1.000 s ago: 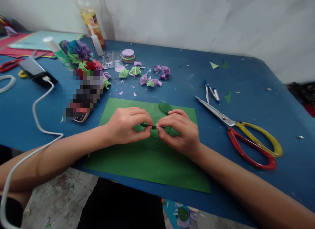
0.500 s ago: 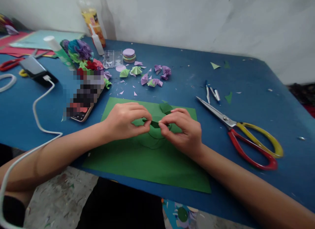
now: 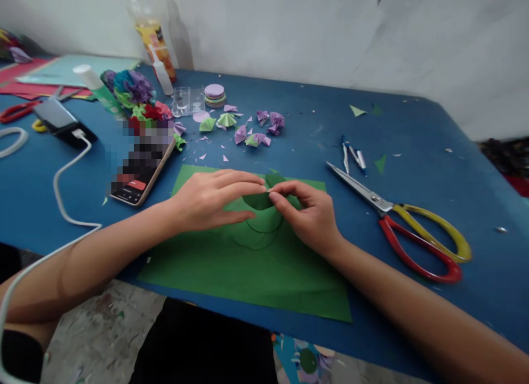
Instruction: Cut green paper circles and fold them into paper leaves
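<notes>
Between thumb and forefinger, my right hand (image 3: pixel 309 210) pinches the edge of a small dark green paper piece (image 3: pixel 257 201). My left hand (image 3: pixel 215 199) is open, its fingers stretched over the top of that piece and its thumb apart below. Both hands are above a green paper sheet (image 3: pixel 248 279), which bears drawn curved outlines. Behind the pinched piece, another dark green paper piece (image 3: pixel 273 179) is partly hidden by my right fingers.
Large scissors (image 3: pixel 386 206) lie right of the sheet, with a compass (image 3: pixel 353 155) behind them. A phone (image 3: pixel 144 177) lies at left, near a white cable (image 3: pixel 58 191). Folded purple and green paper pieces (image 3: pixel 258 137) and a glue bottle (image 3: pixel 161 70) are farther back.
My left hand has gone from a pinch to spread fingers, letting go of its end of the paper. The piece now shows more of its flat face, still in my right hand.
</notes>
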Demonstrator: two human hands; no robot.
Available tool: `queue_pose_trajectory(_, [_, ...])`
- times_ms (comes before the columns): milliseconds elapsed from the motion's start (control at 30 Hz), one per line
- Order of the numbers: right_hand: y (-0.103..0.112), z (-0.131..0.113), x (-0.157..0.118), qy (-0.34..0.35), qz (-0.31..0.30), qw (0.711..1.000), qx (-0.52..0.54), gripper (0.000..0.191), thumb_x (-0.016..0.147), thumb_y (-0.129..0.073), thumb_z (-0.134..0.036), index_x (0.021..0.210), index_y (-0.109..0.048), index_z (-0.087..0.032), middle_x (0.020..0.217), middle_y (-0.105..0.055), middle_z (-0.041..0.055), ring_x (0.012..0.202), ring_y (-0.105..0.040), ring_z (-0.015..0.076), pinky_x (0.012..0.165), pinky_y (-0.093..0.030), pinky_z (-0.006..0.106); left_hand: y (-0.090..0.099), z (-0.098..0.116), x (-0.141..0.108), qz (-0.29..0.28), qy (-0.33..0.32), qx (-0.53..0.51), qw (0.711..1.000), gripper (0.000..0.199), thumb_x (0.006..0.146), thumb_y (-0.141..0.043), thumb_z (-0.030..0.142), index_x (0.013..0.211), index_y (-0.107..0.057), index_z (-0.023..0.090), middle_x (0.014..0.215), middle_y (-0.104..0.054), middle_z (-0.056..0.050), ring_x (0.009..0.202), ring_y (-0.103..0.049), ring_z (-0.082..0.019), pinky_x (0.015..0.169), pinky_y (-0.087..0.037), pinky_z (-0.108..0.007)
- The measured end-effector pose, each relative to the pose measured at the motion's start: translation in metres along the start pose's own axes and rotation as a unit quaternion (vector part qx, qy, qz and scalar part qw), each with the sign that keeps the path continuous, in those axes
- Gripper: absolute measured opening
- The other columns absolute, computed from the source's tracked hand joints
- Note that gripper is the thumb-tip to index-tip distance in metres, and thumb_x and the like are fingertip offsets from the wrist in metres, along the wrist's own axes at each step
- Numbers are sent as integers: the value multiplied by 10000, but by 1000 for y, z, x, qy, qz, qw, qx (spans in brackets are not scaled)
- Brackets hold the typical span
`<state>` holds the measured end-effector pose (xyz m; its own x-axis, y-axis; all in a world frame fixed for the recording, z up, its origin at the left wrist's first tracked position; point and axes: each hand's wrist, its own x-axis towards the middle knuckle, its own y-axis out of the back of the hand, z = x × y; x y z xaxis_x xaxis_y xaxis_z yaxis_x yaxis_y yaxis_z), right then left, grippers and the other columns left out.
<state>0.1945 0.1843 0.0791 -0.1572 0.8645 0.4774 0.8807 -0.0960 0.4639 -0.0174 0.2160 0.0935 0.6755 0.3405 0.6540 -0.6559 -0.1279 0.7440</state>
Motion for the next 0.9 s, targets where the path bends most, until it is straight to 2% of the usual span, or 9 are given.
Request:
queue_pose_trajectory(100, [-1,2,1,-6,-17,1000,24,79,817,-605,-240,809,-668,-192,699,-691,-8,628,-636,133,617,-522,251,-4,1,-2,-21,-19,25,999,294,847,-633,293,1113,-581,178,1076,-707,-77,955,-686,-157,812,-568,-250])
queue_pose_trajectory(333, [1,3,1,-4,-34,999,25,104,831,-611,-255,878,-679,-193,745,-707,0,647,-643,132,621,-526,249,-6,4,-2,7,19,6,1000,170,861,-578,273,981,-637,168,984,-733,-79,867,-709,-155,753,-579,-238])
queue_pose_trajectory(500, [1,1,0,30,-79,996,1,250,759,-711,-337,951,-665,-183,783,-717,19,641,-650,142,638,-531,257,-6,9,-2,36,56,-21,998,135,849,-526,147,929,-634,145,881,-740,-60,769,-704,-131,691,-565,-212])
queue_pose_trajectory(600, [-1,2,-1,47,-75,996,-19,205,772,-671,-236,969,-658,-181,829,-721,26,663,-655,141,688,-536,271,-6,12,-2,48,86,-31,995,117,825,-525,109,859,-634,137,762,-724,-30,623,-670,-98,598,-538,-178])
queue_pose_trajectory(667, [-3,3,-1,48,-63,997,-26,203,781,-609,-156,979,-653,-173,846,-717,28,678,-654,135,698,-536,268,-8,13,-1,50,130,-61,988,96,807,-530,104,806,-621,134,662,-687,-4,547,-635,-81,546,-519,-159])
queue_pose_trajectory(733, [-3,4,-1,41,-53,997,-28,213,781,-579,-131,979,-648,-169,841,-711,27,689,-652,136,681,-537,262,-10,15,-1,49,210,-137,967,83,808,-519,117,770,-590,138,559,-619,30,480,-595,-69,487,-503,-143])
queue_pose_trajectory(800, [-3,4,-1,32,-49,998,-29,201,787,-577,-147,974,-643,-173,813,-704,20,689,-649,141,664,-537,263,-14,16,-1,46,300,-234,923,64,820,-502,141,785,-554,148,524,-573,50,438,-565,-64,442,-496,-139])
queue_pose_trajectory(867, [-2,4,0,30,-51,998,-27,188,794,-570,-157,967,-641,-173,801,-699,19,692,-646,143,668,-537,267,-17,16,-2,45,352,-287,889,46,807,-521,149,853,-522,158,637,-626,28,461,-571,-61,422,-491,-136])
queue_pose_trajectory(900, [-2,4,0,32,-55,998,-26,186,797,-563,-156,965,-642,-170,806,-699,22,697,-645,143,676,-536,268,-19,16,-2,44,356,-287,888,105,789,-545,144,887,-511,163,736,-658,3,504,-587,-62,422,-486,-131])
